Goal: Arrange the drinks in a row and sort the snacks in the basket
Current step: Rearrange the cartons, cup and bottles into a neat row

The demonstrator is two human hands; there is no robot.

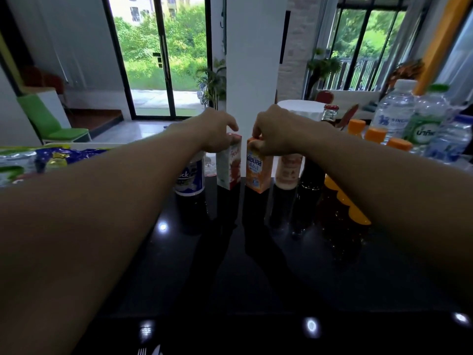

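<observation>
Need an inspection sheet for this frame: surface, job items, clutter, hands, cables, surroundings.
Surface: glossy black table, reflecting ceiling lights.
Job's things: red carton and orange carton upright, side by side, a gap between; blue-label cup to their left; pink bottle, dark bottle, orange-capped bottles and water bottles to the right; snack packs far left.
Clutter: fork tip at near edge.
Hands: left hand on red carton's top; right hand, fingers pinching orange carton's top.
Cables: nothing seen.
Surroundings: glass doors, white pillar, green chair, plants outside.
</observation>
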